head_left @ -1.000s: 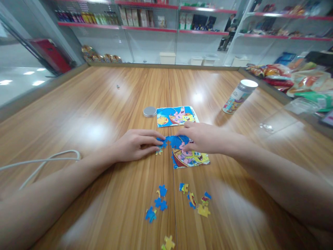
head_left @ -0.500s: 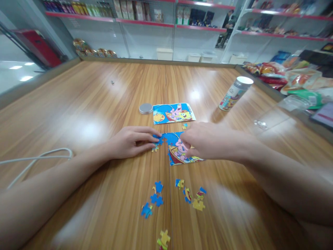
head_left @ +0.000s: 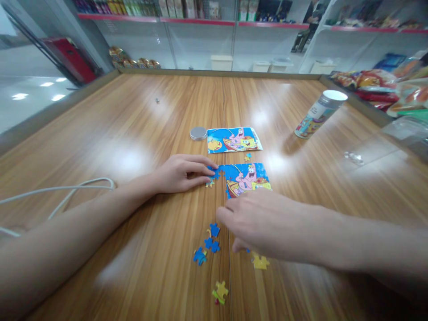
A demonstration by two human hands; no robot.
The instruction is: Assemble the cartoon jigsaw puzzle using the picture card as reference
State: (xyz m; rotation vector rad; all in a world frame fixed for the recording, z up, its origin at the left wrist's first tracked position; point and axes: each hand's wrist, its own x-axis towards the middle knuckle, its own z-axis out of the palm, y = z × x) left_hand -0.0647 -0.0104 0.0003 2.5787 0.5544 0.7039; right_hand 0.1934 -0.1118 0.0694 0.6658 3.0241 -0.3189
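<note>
My left hand [head_left: 187,173] lies on the table with its fingers stretched out. Its fingertips rest on a few joined blue puzzle pieces [head_left: 216,174] at the left of the partly assembled jigsaw puzzle [head_left: 249,174]. The puzzle shows a pink starfish and a yellow sponge figure in a boat. My right hand [head_left: 259,220] hovers over loose pieces just below it, covering its lower edge. Thumb and fingers look apart, with nothing seen between them; the fingertips are partly hidden. Near it lie a yellow piece [head_left: 260,261] and several blue pieces [head_left: 212,244].
A reference picture card [head_left: 234,140] lies beyond the puzzle, beside a round metal lid [head_left: 198,133]. One small piece [head_left: 248,157] sits between card and puzzle. A printed tube [head_left: 319,115] stands at the right. A white cable [head_left: 80,185] runs at the left.
My right hand has come off the puzzle and moved toward me, over the loose pieces below it. My left hand keeps its place on the blue pieces. The view has shifted slightly.
</note>
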